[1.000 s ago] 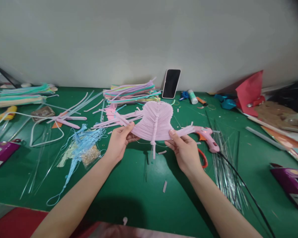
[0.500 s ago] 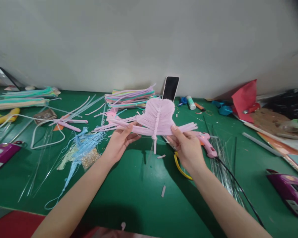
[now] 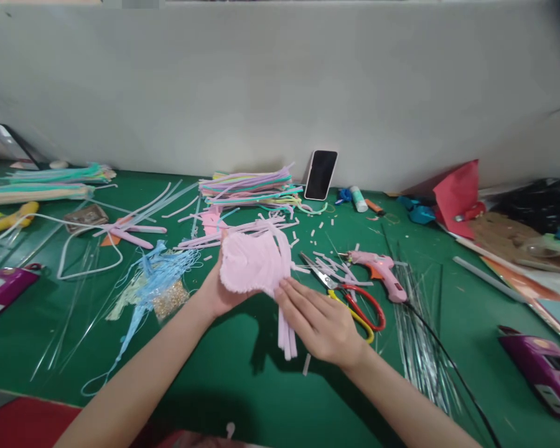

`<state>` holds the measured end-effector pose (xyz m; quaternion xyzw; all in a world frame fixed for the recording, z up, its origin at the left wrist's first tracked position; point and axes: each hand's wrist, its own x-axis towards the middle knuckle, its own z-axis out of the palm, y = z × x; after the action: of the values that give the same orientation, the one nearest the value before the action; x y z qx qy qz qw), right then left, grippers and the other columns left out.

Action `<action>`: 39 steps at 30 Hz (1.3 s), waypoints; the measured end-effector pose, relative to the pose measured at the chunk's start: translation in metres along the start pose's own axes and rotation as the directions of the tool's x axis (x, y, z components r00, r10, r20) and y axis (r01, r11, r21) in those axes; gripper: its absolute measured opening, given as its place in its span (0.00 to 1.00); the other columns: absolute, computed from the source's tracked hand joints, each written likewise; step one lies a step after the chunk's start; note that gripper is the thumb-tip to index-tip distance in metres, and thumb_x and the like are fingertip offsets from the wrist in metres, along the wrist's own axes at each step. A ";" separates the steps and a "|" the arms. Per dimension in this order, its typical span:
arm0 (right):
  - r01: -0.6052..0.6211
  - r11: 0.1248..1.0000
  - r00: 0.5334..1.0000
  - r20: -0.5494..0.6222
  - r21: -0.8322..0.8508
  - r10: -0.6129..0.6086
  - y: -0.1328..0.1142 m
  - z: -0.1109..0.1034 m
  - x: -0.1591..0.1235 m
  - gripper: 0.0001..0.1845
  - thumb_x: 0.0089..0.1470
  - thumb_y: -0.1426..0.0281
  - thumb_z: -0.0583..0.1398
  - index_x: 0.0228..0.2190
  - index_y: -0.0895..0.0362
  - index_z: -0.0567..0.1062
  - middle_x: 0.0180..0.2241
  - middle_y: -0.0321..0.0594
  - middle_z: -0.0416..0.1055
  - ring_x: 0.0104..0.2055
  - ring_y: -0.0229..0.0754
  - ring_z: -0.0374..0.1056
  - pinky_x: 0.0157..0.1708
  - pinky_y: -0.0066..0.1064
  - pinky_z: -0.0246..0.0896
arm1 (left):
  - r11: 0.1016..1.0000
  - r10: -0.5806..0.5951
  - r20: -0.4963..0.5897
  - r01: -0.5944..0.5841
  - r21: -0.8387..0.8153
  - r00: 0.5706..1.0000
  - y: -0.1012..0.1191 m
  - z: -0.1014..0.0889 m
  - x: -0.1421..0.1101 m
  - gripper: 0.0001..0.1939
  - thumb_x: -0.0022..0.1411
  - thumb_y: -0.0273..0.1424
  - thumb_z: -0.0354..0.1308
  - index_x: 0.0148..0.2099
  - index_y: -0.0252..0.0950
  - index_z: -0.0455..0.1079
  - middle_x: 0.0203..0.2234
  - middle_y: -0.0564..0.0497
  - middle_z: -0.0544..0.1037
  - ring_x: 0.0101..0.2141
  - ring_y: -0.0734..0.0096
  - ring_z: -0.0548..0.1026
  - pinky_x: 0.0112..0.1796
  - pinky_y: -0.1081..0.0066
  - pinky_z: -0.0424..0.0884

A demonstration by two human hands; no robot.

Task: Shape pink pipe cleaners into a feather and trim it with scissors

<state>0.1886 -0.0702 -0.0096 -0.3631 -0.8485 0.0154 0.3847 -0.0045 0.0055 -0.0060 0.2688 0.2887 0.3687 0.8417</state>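
Observation:
A pale pink pipe-cleaner piece [image 3: 252, 264], a flat rounded pad of rows side by side, is held over the middle of the table. My left hand [image 3: 217, 292] holds it from the left and beneath, with most of its fingers hidden behind the pad. At the pad's right edge, my right hand [image 3: 324, 320] has its fingers closed on the loose pipe-cleaner ends, which hang below the fingertips. Scissors [image 3: 329, 283] with red and yellow handles lie just beyond my right hand. Behind the piece rest loose pink pipe cleaners [image 3: 214, 238].
A pink glue gun [image 3: 382, 270] lies at the right beside thin clear wires [image 3: 417, 336]. Blue tassels [image 3: 156, 280] and a bag of gold beads [image 3: 172, 298] lie left. Bundled pipe cleaners [image 3: 249, 183] and a phone [image 3: 321, 175] are at the wall.
The piece has turned on its side, its loose ends now hanging down at the right, and moved left. My right hand has shifted left and lower, uncovering the scissors and glue gun.

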 end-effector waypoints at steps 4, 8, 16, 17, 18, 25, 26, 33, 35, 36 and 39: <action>0.064 0.992 0.998 0.025 -0.108 -0.062 -0.002 0.006 -0.012 0.19 0.58 0.80 0.56 0.48 0.55 0.77 0.49 0.47 0.74 0.53 0.52 0.69 0.51 0.39 0.70 | 0.996 -0.076 -0.003 0.075 -0.052 0.997 0.004 0.000 0.002 0.32 0.53 0.54 0.55 0.46 0.30 0.74 0.42 0.37 0.80 0.46 0.50 0.77 0.48 0.59 0.71; 0.139 0.976 0.989 0.078 -0.167 -0.127 -0.006 0.007 -0.022 0.18 0.57 0.80 0.56 0.48 0.58 0.76 0.48 0.51 0.75 0.52 0.53 0.70 0.50 0.39 0.70 | 0.988 -0.119 -0.134 0.131 0.080 0.984 0.015 -0.017 0.007 0.18 0.51 0.34 0.59 0.42 0.29 0.77 0.39 0.39 0.81 0.40 0.54 0.80 0.42 0.62 0.74; 0.164 0.981 0.959 0.248 -0.099 -0.136 -0.008 0.023 -0.039 0.17 0.59 0.80 0.54 0.48 0.62 0.75 0.48 0.53 0.76 0.53 0.51 0.70 0.50 0.39 0.70 | 0.316 0.490 -0.005 -0.173 0.933 0.872 0.008 -0.027 -0.012 0.15 0.60 0.35 0.58 0.48 0.41 0.76 0.51 0.46 0.77 0.52 0.56 0.73 0.56 0.60 0.63; 0.147 0.986 0.949 0.293 -0.077 -0.119 -0.008 0.023 -0.039 0.17 0.59 0.78 0.55 0.49 0.62 0.75 0.49 0.53 0.75 0.54 0.50 0.69 0.52 0.38 0.69 | 0.187 0.463 0.121 -0.230 0.955 0.878 0.003 -0.024 -0.017 0.15 0.62 0.35 0.56 0.50 0.43 0.76 0.54 0.47 0.75 0.56 0.57 0.69 0.59 0.60 0.58; 0.124 0.991 0.936 0.339 -0.050 -0.100 -0.007 0.022 -0.039 0.18 0.58 0.76 0.57 0.50 0.63 0.73 0.51 0.53 0.73 0.56 0.50 0.67 0.54 0.38 0.67 | 0.089 0.390 0.240 -0.296 0.951 0.889 -0.003 -0.021 -0.022 0.17 0.64 0.35 0.53 0.54 0.43 0.74 0.57 0.49 0.71 0.60 0.58 0.65 0.61 0.60 0.53; -0.105 0.994 0.860 0.506 0.039 0.071 -0.008 -0.002 -0.043 0.29 0.58 0.76 0.54 0.61 0.63 0.60 0.62 0.49 0.60 0.66 0.45 0.53 0.61 0.40 0.56 | -0.377 0.050 0.354 -0.311 0.873 0.934 -0.035 -0.027 -0.027 0.29 0.70 0.42 0.44 0.69 0.39 0.51 0.67 0.43 0.53 0.66 0.52 0.49 0.63 0.48 0.35; -0.136 0.990 0.861 0.499 0.031 0.103 -0.006 -0.005 -0.045 0.30 0.57 0.79 0.52 0.61 0.62 0.60 0.63 0.48 0.60 0.66 0.44 0.52 0.62 0.40 0.55 | -0.448 0.030 0.345 -0.296 0.844 0.938 -0.037 -0.028 -0.025 0.29 0.71 0.43 0.41 0.69 0.38 0.49 0.67 0.44 0.51 0.66 0.53 0.48 0.63 0.48 0.36; -0.270 0.957 0.886 0.360 -0.108 0.291 0.011 -0.004 -0.052 0.24 0.61 0.77 0.49 0.58 0.60 0.65 0.60 0.46 0.64 0.65 0.43 0.55 0.61 0.39 0.58 | -0.651 -0.021 0.316 -0.253 0.715 0.949 -0.038 -0.028 -0.024 0.31 0.72 0.45 0.35 0.70 0.37 0.44 0.68 0.49 0.48 0.67 0.58 0.45 0.63 0.51 0.38; -0.268 0.950 0.886 0.348 -0.158 0.308 0.017 0.000 -0.047 0.22 0.62 0.73 0.51 0.57 0.61 0.66 0.59 0.48 0.66 0.64 0.47 0.56 0.60 0.42 0.60 | -0.649 -0.033 0.312 -0.258 0.716 0.949 -0.037 -0.029 -0.023 0.31 0.72 0.45 0.35 0.70 0.38 0.43 0.68 0.50 0.47 0.67 0.58 0.45 0.63 0.51 0.38; -0.260 0.947 0.886 0.342 -0.189 0.312 0.019 0.002 -0.045 0.22 0.62 0.72 0.52 0.56 0.62 0.67 0.58 0.50 0.66 0.63 0.49 0.58 0.59 0.44 0.61 | -0.646 -0.044 0.319 -0.270 0.714 0.947 -0.035 -0.030 -0.023 0.30 0.72 0.45 0.36 0.70 0.38 0.43 0.68 0.50 0.47 0.67 0.59 0.46 0.63 0.51 0.39; -0.215 0.938 0.898 0.323 -0.272 0.299 0.025 0.007 -0.036 0.19 0.61 0.70 0.56 0.52 0.62 0.72 0.53 0.52 0.71 0.55 0.53 0.67 0.53 0.47 0.65 | -0.639 -0.095 0.362 -0.335 0.692 0.927 -0.025 -0.033 -0.022 0.28 0.72 0.42 0.37 0.70 0.40 0.44 0.68 0.50 0.48 0.67 0.61 0.46 0.63 0.52 0.39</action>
<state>0.2148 -0.0722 -0.0453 -0.5055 -0.8446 0.0345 0.1732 -0.0277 -0.0178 -0.0393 0.9483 0.3059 -0.0157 0.0831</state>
